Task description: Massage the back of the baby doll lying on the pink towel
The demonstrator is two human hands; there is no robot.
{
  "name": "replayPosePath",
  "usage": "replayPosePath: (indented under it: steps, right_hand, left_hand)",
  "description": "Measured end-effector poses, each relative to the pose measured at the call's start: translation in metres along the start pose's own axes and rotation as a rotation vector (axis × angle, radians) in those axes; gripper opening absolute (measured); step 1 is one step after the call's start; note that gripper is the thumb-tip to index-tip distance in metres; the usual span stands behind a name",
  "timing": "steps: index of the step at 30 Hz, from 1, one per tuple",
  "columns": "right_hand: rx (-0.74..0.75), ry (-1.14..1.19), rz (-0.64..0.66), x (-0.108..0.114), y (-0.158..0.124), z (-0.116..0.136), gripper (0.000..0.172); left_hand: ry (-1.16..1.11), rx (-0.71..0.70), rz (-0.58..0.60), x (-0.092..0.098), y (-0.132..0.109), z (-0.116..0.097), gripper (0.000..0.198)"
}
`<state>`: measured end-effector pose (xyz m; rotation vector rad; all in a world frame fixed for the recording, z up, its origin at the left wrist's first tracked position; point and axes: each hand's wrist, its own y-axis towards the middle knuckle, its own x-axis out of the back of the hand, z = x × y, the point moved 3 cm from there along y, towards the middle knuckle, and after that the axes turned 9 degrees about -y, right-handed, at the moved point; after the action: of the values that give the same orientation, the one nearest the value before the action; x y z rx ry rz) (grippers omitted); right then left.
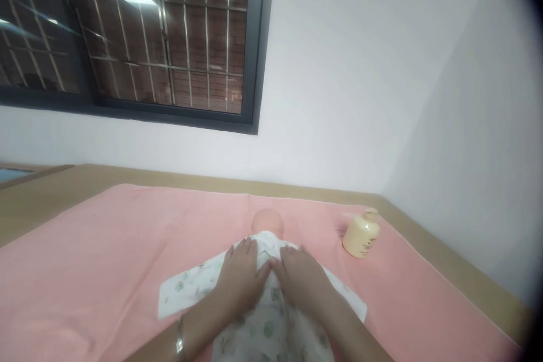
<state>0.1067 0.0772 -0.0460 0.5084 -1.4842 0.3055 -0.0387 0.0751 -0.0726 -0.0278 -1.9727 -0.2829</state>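
A baby doll lies on a pink towel (106, 260), its bare head (267, 220) pointing toward the wall. A white patterned cloth (190, 288) covers its body. My left hand (241, 277) lies flat on the cloth over the doll's upper body, fingers stretched toward the head. My right hand (303, 280) lies flat beside it, fingers out, thumbs nearly touching. Neither hand holds anything. A bracelet (180, 339) is on my left wrist.
A pale yellow bottle (361, 233) stands on the towel to the right of the doll. The towel lies on a tan surface (55, 192) that meets white walls at the back and right. A barred window (139, 34) is at the upper left.
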Motion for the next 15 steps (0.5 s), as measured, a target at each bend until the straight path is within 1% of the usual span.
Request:
replayPosePath:
  steps: [3,6,9,12,15]
  right_hand:
    - [-0.062,0.071,-0.023,-0.007,0.007,-0.005,0.048]
    - [-0.084,0.093,-0.029,-0.014,0.014,-0.011,0.044]
    - [-0.149,0.142,-0.029,-0.018,0.019,-0.017,0.044]
    - [-0.160,0.176,-0.024,-0.016,0.019,-0.018,0.045]
    - [-0.143,0.114,-0.049,-0.011,0.013,-0.012,0.046]
  left_hand:
    - [0.058,0.047,0.029,-0.001,-0.007,-0.008,0.057]
    - [0.136,0.073,0.067,-0.001,-0.015,-0.019,0.058]
    - [0.142,0.076,0.120,0.002,-0.020,-0.025,0.060]
    - [0.090,0.072,0.165,0.006,-0.019,-0.024,0.063]
    - [0.021,0.080,0.164,0.008,-0.013,-0.016,0.064]
